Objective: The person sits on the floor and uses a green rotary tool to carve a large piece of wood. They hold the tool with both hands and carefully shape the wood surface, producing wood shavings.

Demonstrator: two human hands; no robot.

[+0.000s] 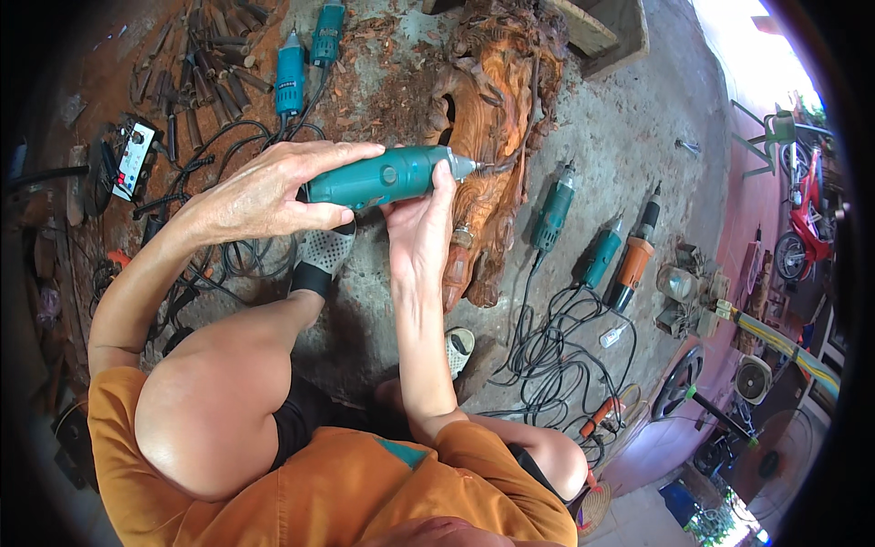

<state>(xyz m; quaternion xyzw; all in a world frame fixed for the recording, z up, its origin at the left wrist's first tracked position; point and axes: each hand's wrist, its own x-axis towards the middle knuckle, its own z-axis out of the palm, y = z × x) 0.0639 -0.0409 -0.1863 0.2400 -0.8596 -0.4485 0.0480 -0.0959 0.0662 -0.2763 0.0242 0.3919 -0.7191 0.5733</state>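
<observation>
A green die grinder [383,180] lies level between my two hands, its silver nose toward the right. My left hand [260,190] is wrapped round its rear end, fingers along the top and thumb below. Near the front, my right hand [421,232] grips the body from underneath, with the thumb up by the nose. The thin bit overlaps a carved brown wood piece [483,118] on the floor; whether it touches the wood I cannot tell. My right fingers are mostly hidden behind the tool.
Two blue-green grinders [290,80] and a heap of carving tools [214,64] lie at the far left, near a white control box [135,159]. To the right are green grinders [554,214], an orange one [633,264] and tangled black cables [565,346]. A wooden frame [606,36] stands far back.
</observation>
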